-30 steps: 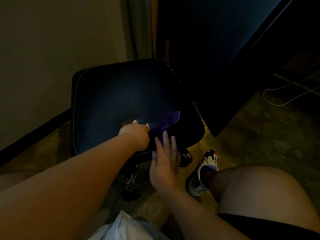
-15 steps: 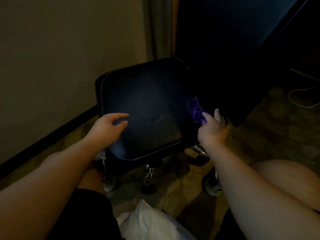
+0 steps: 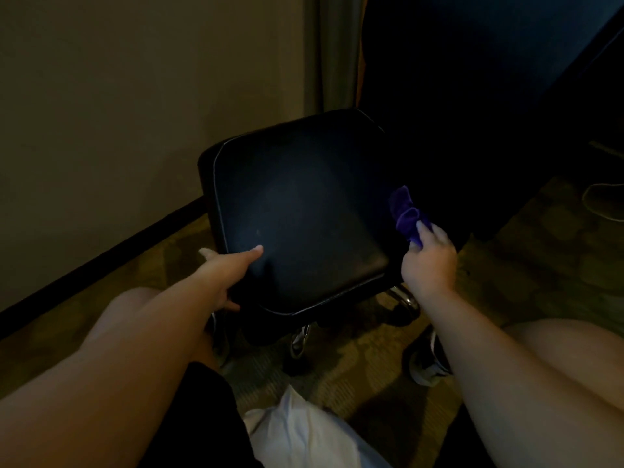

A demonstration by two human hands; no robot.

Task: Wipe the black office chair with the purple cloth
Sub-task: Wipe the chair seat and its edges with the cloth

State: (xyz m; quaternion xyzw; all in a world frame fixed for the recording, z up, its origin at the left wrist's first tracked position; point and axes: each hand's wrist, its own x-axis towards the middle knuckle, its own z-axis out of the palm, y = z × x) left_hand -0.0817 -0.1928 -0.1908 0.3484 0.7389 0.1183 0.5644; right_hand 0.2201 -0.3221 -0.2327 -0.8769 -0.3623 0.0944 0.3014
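The black office chair shows its padded seat with pale piping, standing on chrome legs with castors. My left hand grips the seat's near-left edge, thumb on top and fingers underneath. At the seat's right edge my right hand grips the bunched purple cloth, which sticks up from my fingers against the chair's side. The chair's back, at the upper right, is lost in shadow.
A beige wall with a dark baseboard runs close on the left. Patterned carpet covers the floor. My knees and a sneaker flank the chair base. A white cable lies at the far right. White fabric sits at the bottom.
My right hand took the cloth and carried it to the seat's right edge. My left hand left the cloth and moved to grip the seat's near-left edge.
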